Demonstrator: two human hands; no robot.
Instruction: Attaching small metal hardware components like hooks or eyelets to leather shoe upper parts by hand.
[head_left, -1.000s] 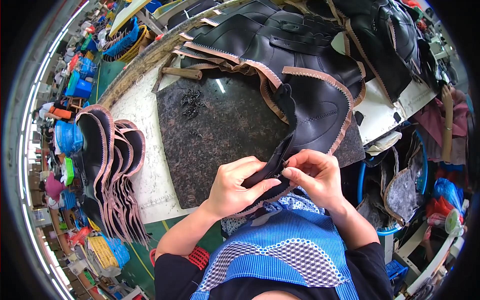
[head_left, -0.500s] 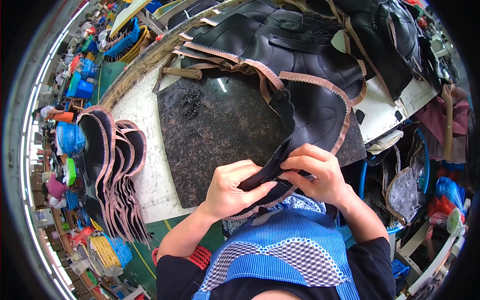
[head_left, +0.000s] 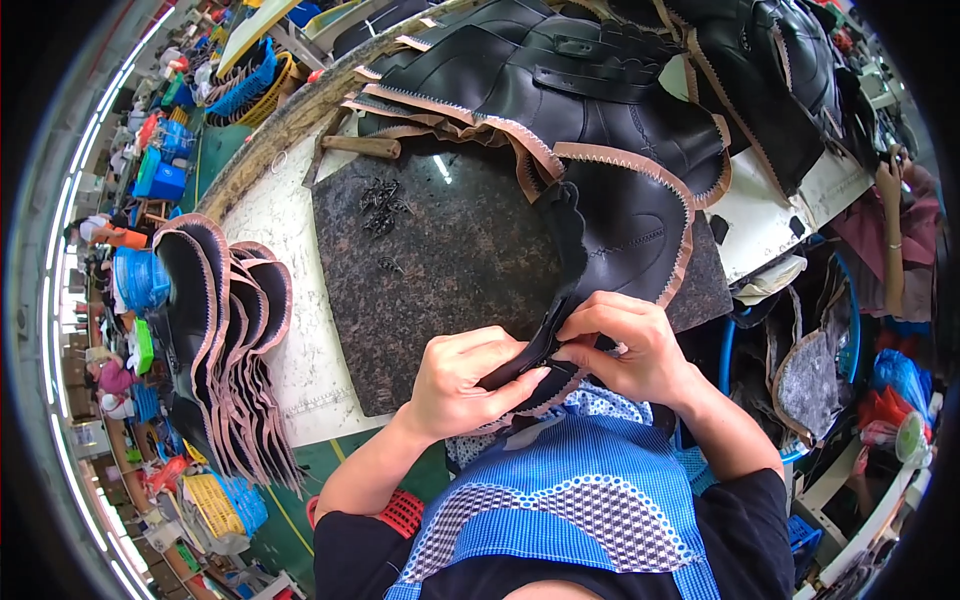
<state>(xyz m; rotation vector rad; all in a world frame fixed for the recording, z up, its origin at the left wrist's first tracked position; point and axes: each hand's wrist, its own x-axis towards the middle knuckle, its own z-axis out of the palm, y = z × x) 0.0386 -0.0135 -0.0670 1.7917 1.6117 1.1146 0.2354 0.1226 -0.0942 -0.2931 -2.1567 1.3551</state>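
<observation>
Between my two hands is a black leather shoe upper (head_left: 625, 215) with a tan zigzag-stitched border. My left hand (head_left: 470, 380) grips its near edge, thumb on top and fingers curled beneath. Close beside it, my right hand (head_left: 625, 345) pinches the same folded strip between thumb and fingers. The far part of the upper rests over a dark speckled stone slab (head_left: 430, 270). What lies between the fingertips is too small to make out. A small heap of black bits (head_left: 385, 205) sits on the slab.
A hammer with a wooden handle (head_left: 362, 147) lies at the slab's far left corner. Stacked black uppers (head_left: 570, 80) cover the table's far side. More uppers (head_left: 215, 330) hang over its left edge. At right, a blue-rimmed basket (head_left: 852, 340) holds pieces; another person's arm (head_left: 888, 220) shows beyond.
The near part of the upper has shifted slightly and folded more upright between my hands. Both hands keep their grip in nearly the same place.
</observation>
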